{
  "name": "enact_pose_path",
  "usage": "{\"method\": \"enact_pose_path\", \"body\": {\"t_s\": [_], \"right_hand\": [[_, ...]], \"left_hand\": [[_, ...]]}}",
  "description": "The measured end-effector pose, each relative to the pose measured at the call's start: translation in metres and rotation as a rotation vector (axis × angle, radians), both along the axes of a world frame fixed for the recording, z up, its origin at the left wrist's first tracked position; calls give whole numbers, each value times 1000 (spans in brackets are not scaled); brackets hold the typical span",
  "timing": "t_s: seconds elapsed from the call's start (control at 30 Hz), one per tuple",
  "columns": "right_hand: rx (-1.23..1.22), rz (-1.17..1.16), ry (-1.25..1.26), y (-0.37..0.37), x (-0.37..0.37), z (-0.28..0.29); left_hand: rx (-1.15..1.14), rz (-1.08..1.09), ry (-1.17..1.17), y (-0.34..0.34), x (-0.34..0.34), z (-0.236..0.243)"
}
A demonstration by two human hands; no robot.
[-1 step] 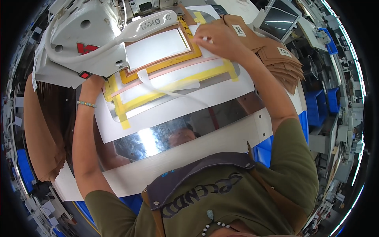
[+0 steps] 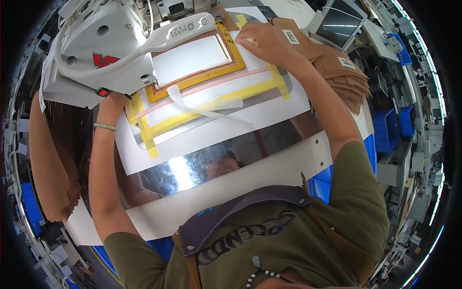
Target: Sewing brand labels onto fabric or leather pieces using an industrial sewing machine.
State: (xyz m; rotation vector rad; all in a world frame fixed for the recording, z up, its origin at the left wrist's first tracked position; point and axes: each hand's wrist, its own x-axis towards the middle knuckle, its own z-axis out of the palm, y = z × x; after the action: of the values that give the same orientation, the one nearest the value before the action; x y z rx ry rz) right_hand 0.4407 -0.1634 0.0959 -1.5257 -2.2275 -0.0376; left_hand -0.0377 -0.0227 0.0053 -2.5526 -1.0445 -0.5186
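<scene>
My left hand (image 2: 111,105) reaches to the lower edge of a white machine (image 2: 86,45), beside a taped template (image 2: 142,132); its fingertips are hidden. My right hand (image 2: 264,45) is bent at the right side of a yellow frame (image 2: 202,76), fingers closed on something I cannot make out. The frame surrounds a white rectangle (image 2: 187,58) under the machine's pale arm. Below it, a pink strip, yellow tape (image 2: 260,87) and a loose translucent strip (image 2: 175,98) lie across the template, which rests on a white sheet (image 2: 130,161).
A shiny metal plate (image 2: 255,147) spans the bench's front. Stacked brown pieces (image 2: 344,82) with white labels lie at right; brown material (image 2: 50,159) hangs at far left. A dark screen (image 2: 337,29) stands at back right, with blue bins (image 2: 385,130) at the right side.
My right hand's fingers have shifted very slightly at the frame's right side. My left hand and the things on the bench look unchanged.
</scene>
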Motion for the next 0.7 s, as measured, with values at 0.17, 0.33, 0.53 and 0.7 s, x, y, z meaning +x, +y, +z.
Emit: {"method": "enact_pose_path", "body": {"t_s": [0.17,0.33,0.53,0.7], "right_hand": [[213,-39,-194,36,7,-28],[188,-157,-396,63,0,-43],[434,39,-427,65,-3,-42],[403,18,-385,0,20,-38]], "left_hand": [[-32,75,29,0,-13,-15],[-56,142,58,2,-21,-29],[-67,223,70,-5,-26,-21],[-148,22,-186,-62,6,27]]}}
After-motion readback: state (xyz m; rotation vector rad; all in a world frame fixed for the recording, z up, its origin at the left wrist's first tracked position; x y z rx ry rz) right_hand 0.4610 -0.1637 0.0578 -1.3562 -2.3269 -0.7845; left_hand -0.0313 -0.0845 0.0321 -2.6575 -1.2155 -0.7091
